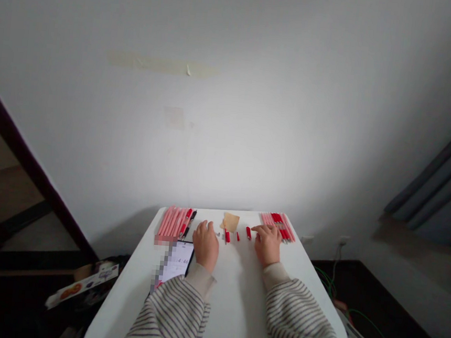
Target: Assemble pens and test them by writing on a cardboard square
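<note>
My left hand [206, 245] rests palm down on the white table, fingers slightly apart and bent, with nothing visible in it. Close to its fingertips are small red pen parts [227, 236] and a tan paper square [231, 222]. My right hand [268, 244] also lies palm down, its index finger stretched toward a short red pen barrel piece [248, 233]; whether they touch I cannot tell. Between the hands lies a tiny red tapered piece [238, 237]. Under the right hand's outer fingers, red pens [280, 224] are partly covered.
A row of pink pens [171, 222] lies at the table's back left, beside a black pen [190, 225]. A phone [180, 260] showing a timer lies by my left wrist. The white table [233, 306] stands against a wall [251, 140].
</note>
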A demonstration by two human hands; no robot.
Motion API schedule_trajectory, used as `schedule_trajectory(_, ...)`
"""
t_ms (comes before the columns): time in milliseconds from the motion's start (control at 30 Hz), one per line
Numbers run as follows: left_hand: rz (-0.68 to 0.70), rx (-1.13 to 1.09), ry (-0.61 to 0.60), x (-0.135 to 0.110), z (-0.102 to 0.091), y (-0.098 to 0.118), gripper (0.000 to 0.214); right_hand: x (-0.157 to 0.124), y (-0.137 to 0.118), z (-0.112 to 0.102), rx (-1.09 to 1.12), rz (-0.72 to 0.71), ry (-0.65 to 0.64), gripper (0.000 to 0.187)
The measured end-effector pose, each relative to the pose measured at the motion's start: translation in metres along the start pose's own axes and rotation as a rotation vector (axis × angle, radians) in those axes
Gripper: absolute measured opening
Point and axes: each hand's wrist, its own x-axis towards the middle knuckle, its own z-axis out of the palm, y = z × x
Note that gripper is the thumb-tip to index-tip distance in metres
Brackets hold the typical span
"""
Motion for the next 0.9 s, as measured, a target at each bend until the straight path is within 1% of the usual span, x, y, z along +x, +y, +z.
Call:
schedule_trajectory(167, 0.011, 0.009, -0.049, -0.0036, 0.002, 0.0008, 0.035, -0.0023, 0.0036, -0.0003, -0.085, 0.033, -0.052, 0.028)
schedule_trajectory(300, 0.02, 0.027, -0.075, -0.0048, -0.001, 0.0022, 0.035, -0.0039, 0.002, 0.0008, -0.104, 0.042, -0.089, 0.022)
schedule_trajectory(600, 0.0, 0.065, -0.102, -0.0042, -0.0014, 0.0029, 0.033, -0.0023, -0.0051, -0.0049, -0.12, 0.107, -0.133, 0.019)
schedule_trajectory(767, 0.002, 0.063, -0.096, -0.0039, 0.0002, 0.002, 0.032, -0.0024, -0.0053, -0.0043, -0.109, 0.118, -0.11, 0.019)
schedule_trajectory(900, 0.001, 0.051, -0.091, -0.0037, 0.0002, 0.0021, 0.03, -0.0012, -0.0042, -0.004, -0.041, 0.095, -0.042, 0.021)
